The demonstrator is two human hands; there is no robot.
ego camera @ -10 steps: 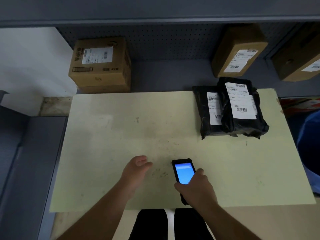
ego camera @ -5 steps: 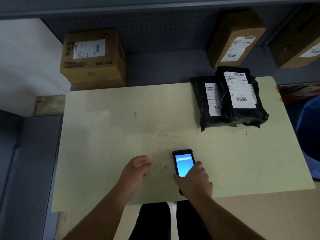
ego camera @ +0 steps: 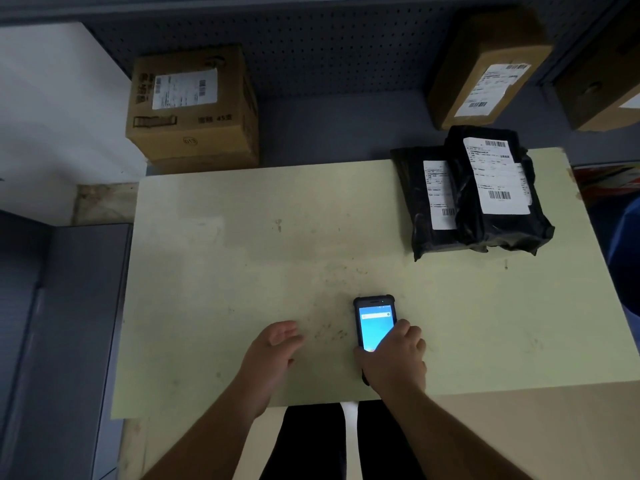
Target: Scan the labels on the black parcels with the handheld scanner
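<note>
On table (ego camera: 242, 237), right hand (ego camera: 394, 358) grips scanner (ego camera: 374, 320); left hand (ego camera: 273, 348) empty.

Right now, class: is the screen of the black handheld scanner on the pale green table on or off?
On. The black handheld scanner shows a glowing blue screen where the right hand grips it.
</note>
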